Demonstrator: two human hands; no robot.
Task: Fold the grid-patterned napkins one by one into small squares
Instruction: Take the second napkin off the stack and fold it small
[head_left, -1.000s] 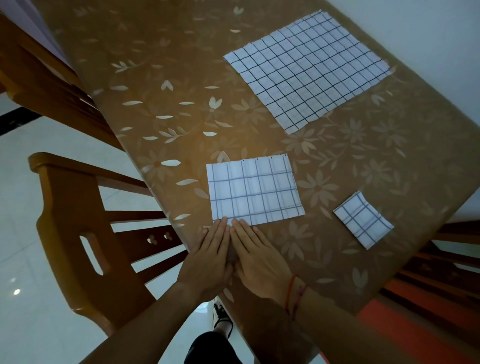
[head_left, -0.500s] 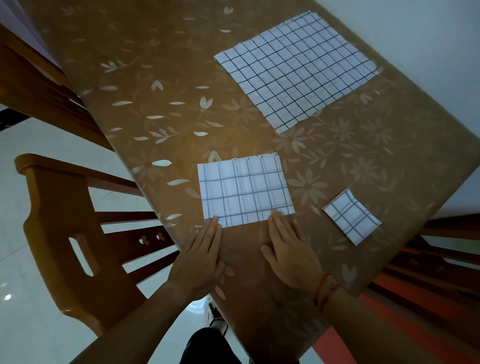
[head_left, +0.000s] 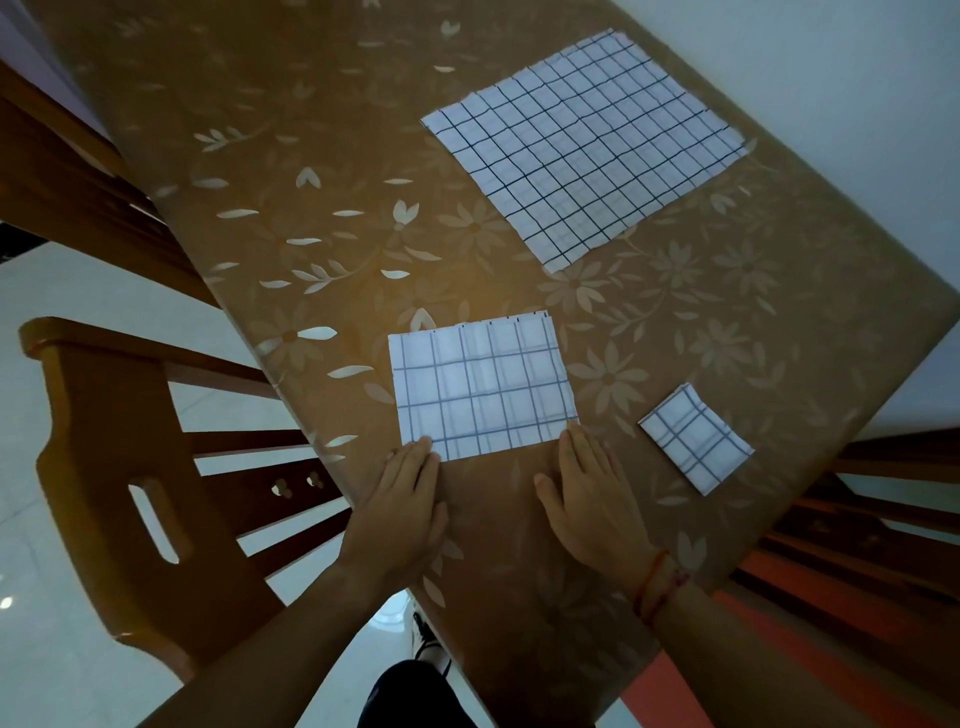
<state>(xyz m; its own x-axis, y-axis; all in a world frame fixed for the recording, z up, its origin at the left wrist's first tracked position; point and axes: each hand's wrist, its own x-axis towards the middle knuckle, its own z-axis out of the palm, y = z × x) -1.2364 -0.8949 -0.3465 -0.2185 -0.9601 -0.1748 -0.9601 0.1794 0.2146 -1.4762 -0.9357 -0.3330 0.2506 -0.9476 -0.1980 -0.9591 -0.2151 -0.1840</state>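
A half-folded grid-patterned napkin (head_left: 483, 387) lies flat on the table in front of me. My left hand (head_left: 402, 512) rests flat with its fingertips on the napkin's near left corner. My right hand (head_left: 595, 499) lies flat too, fingertips touching the near right corner. Neither hand grips anything. A napkin folded into a small square (head_left: 693, 438) sits to the right, apart from my hands. A large unfolded grid napkin (head_left: 582, 143) is spread out at the far right of the table.
The table (head_left: 311, 156) wears a brown cloth with a pale flower print. A wooden chair (head_left: 119, 467) stands at the near left, another chair (head_left: 62, 171) at the far left. Dark wooden slats (head_left: 883, 499) show at the right.
My hands started side by side at the middle of the napkin's near edge and have slid apart along it to the two near corners. The napkin stays flat.
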